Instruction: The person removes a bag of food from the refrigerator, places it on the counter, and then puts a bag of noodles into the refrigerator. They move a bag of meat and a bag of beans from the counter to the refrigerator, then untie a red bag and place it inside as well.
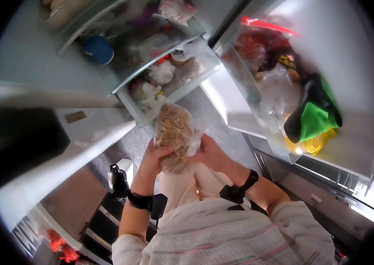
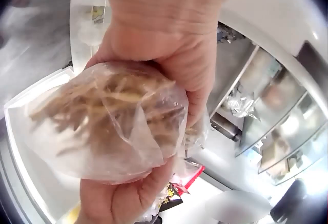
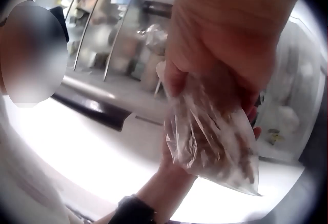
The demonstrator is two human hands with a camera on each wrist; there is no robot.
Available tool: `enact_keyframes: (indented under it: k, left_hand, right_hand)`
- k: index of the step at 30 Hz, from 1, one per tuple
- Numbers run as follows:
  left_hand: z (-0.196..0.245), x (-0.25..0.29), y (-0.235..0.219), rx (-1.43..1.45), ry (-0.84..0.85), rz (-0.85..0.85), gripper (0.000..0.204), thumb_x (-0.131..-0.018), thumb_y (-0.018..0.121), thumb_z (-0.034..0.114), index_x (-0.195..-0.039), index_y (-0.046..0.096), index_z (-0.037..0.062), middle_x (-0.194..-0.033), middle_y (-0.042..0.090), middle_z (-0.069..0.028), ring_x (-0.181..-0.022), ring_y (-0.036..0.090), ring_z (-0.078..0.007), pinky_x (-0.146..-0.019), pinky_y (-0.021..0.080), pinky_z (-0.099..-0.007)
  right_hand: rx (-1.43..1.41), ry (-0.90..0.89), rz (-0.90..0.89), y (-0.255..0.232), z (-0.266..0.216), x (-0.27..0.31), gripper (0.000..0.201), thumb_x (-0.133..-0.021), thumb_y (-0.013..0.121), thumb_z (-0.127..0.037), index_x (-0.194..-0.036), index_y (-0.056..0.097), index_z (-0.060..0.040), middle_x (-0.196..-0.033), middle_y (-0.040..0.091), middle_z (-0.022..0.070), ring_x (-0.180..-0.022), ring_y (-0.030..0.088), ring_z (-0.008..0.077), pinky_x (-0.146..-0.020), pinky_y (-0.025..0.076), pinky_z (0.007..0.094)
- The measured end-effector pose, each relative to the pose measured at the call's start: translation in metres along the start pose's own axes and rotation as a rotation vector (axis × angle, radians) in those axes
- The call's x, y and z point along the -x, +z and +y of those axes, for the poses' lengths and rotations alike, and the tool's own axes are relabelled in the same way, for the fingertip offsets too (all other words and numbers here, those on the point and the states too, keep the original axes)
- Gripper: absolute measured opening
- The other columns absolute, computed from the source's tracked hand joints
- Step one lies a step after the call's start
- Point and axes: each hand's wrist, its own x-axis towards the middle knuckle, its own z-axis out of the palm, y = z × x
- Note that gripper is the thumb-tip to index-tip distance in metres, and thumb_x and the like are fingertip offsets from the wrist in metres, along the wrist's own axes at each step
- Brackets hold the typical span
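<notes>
A clear plastic bag [image 1: 172, 126] of tan, stringy food pieces is held between both hands, in front of the open fridge drawers. My left hand [image 1: 153, 155] grips its left side, with the thumb laid across the plastic. On the other side, my right hand [image 1: 213, 152] grips the bag near its gathered, whitish bunch of plastic. The left wrist view shows the bag [image 2: 113, 116] close up, the strips pressed against the film. In the right wrist view, crumpled folds of the bag [image 3: 210, 137] hang below my right hand [image 3: 220, 44], whose fingers are partly hidden.
Beyond the bag, a pulled-out clear drawer [image 1: 182, 100] holds several bagged foods. A blue-lidded container [image 1: 98, 49] sits in the drawer above. The door bin at right holds a green and black bag [image 1: 315, 117] and a red-zip bag [image 1: 257, 42]. A black and white appliance [image 1: 118, 181] stands below left.
</notes>
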Motion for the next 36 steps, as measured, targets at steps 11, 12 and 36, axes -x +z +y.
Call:
enact_keyframes:
  k: [11,12,36]
  left_hand:
    - [0.051,-0.098,-0.013,-0.278,-0.145,0.002,0.064,-0.067,0.071,0.005,-0.123,0.041,0.0010,-0.109,0.056,-0.0076,-0.099,0.055,-0.0170,-0.085,0.045,-0.0303]
    - [0.062,-0.110,-0.010,-0.355,-0.105,0.010,0.065,-0.066,0.072,0.006,-0.123,0.042,0.0010,-0.107,0.057,-0.0077,-0.098,0.055,-0.0168,-0.085,0.045,-0.0299]
    - [0.035,-0.357,-0.042,-1.461,-0.412,-0.061,0.071,-0.075,0.065,0.030,-0.131,0.031,0.0022,-0.116,0.052,-0.0149,-0.096,0.056,-0.0214,-0.073,0.049,-0.0312]
  right_hand:
    - [0.141,0.122,-0.090,-0.042,-0.011,-0.075,0.058,-0.091,0.042,-0.045,-0.128,0.037,-0.0008,-0.118,0.048,0.0054,-0.108,0.042,0.0138,-0.093,0.034,0.0272]
    - [0.136,0.125,-0.086,-0.041,-0.010,-0.078,0.058,-0.091,0.042,-0.045,-0.128,0.037,-0.0008,-0.118,0.048,0.0054,-0.108,0.042,0.0138,-0.093,0.034,0.0272]
    - [-0.172,0.488,0.336,-0.091,0.122,0.005,0.040,-0.088,0.055,-0.017,-0.125,0.043,-0.0063,-0.117,0.053,0.0074,-0.101,0.054,0.0172,-0.079,0.045,0.0299]
